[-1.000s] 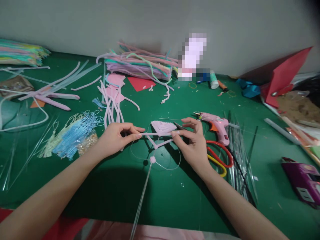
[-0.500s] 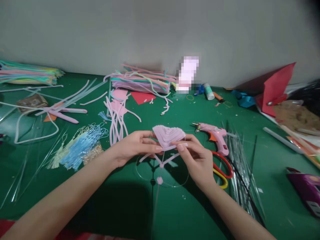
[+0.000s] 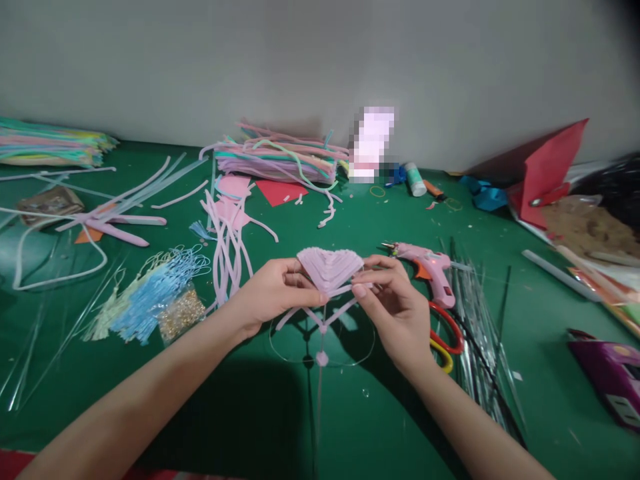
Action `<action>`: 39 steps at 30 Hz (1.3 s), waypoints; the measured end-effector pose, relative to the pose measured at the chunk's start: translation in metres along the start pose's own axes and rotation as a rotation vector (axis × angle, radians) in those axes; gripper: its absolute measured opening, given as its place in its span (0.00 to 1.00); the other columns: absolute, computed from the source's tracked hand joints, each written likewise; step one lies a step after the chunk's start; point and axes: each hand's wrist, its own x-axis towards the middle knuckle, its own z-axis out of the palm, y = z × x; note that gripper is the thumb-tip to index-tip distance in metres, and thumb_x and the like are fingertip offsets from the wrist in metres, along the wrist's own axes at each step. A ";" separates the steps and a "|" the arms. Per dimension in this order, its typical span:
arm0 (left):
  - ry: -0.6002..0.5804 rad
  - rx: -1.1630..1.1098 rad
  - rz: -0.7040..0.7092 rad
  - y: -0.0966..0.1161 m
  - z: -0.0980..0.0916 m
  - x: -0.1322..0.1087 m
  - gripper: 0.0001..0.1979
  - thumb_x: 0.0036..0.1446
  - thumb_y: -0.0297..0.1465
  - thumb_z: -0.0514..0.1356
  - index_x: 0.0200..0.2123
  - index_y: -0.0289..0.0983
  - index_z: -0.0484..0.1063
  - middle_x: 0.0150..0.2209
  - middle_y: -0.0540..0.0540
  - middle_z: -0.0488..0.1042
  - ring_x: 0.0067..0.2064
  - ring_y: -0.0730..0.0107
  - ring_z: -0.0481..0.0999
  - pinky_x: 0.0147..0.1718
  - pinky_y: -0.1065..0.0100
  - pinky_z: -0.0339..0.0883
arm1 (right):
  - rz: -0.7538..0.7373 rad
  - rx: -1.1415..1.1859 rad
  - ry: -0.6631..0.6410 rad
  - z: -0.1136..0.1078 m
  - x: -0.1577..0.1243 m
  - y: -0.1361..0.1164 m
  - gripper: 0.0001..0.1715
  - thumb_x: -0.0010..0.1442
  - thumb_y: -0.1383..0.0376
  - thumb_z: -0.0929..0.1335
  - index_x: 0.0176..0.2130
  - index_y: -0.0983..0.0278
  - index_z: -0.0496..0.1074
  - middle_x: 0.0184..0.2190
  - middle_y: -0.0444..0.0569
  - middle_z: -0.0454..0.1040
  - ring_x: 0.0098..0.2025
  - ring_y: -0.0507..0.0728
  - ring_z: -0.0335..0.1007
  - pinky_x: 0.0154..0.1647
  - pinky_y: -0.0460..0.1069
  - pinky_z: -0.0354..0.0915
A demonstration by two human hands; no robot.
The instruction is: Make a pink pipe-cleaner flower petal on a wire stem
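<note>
A lilac fan-shaped piece (image 3: 330, 270) made of layered fuzzy stems is held up over the green table. My left hand (image 3: 280, 293) pinches its left side and lower tip. My right hand (image 3: 395, 310) pinches a loose lilac strip (image 3: 341, 291) at the piece's lower right edge. Below them is a clear wire ring (image 3: 373, 343) with a lilac V-shaped stem (image 3: 323, 328) and a small lilac bead-like piece (image 3: 322, 359) on a thin upright line.
A pink glue gun (image 3: 433, 267) and red-and-yellow scissors handles (image 3: 450, 333) lie right of my right hand. Blue tassels (image 3: 145, 300) and a bag of gold beads (image 3: 181, 313) are at left. Bundled fuzzy stems (image 3: 280, 163) and a blurred bright upright object (image 3: 373, 143) stand behind.
My right fingers have moved off the fan's face to its right edge, drawing the strip slightly away. The view has shifted a little.
</note>
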 end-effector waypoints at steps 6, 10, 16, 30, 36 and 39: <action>0.013 0.011 0.009 -0.001 0.002 0.000 0.18 0.40 0.24 0.70 0.38 0.32 0.76 0.32 0.45 0.78 0.33 0.69 0.76 0.36 0.68 0.69 | 0.025 -0.018 0.004 -0.001 0.000 -0.001 0.03 0.57 0.67 0.70 0.34 0.58 0.75 0.39 0.48 0.67 0.46 0.56 0.66 0.41 0.52 0.67; -0.032 -0.015 0.022 -0.004 0.001 0.000 0.21 0.41 0.28 0.71 0.41 0.33 0.76 0.37 0.44 0.79 0.38 0.67 0.77 0.41 0.66 0.70 | 0.011 -0.058 -0.008 0.000 0.000 -0.002 0.02 0.57 0.67 0.70 0.34 0.58 0.74 0.38 0.48 0.68 0.45 0.56 0.66 0.41 0.51 0.66; 0.013 0.019 -0.003 -0.004 0.002 0.000 0.17 0.40 0.27 0.72 0.37 0.32 0.78 0.31 0.46 0.79 0.33 0.70 0.76 0.36 0.70 0.69 | 0.150 0.113 0.090 0.003 0.003 -0.006 0.16 0.54 0.65 0.72 0.44 0.57 0.69 0.36 0.44 0.71 0.35 0.52 0.70 0.36 0.48 0.69; -0.027 0.063 -0.005 -0.005 -0.002 -0.002 0.17 0.39 0.29 0.72 0.36 0.33 0.78 0.35 0.42 0.81 0.37 0.64 0.79 0.40 0.64 0.72 | 0.494 0.383 -0.077 -0.005 0.004 -0.005 0.08 0.53 0.61 0.73 0.32 0.62 0.73 0.22 0.42 0.75 0.20 0.48 0.66 0.22 0.44 0.65; -0.024 0.151 0.012 -0.004 0.001 -0.003 0.15 0.40 0.30 0.71 0.34 0.34 0.78 0.35 0.43 0.81 0.37 0.62 0.79 0.39 0.63 0.72 | 0.558 0.326 -0.105 -0.003 0.003 -0.004 0.10 0.53 0.60 0.73 0.31 0.62 0.71 0.19 0.42 0.75 0.18 0.49 0.67 0.20 0.44 0.64; -0.017 0.087 0.011 -0.006 0.000 -0.001 0.16 0.41 0.30 0.72 0.36 0.33 0.78 0.36 0.42 0.81 0.37 0.63 0.79 0.40 0.64 0.72 | 0.628 0.474 -0.115 -0.005 0.005 -0.006 0.10 0.54 0.59 0.72 0.30 0.63 0.73 0.24 0.45 0.78 0.21 0.49 0.70 0.23 0.43 0.66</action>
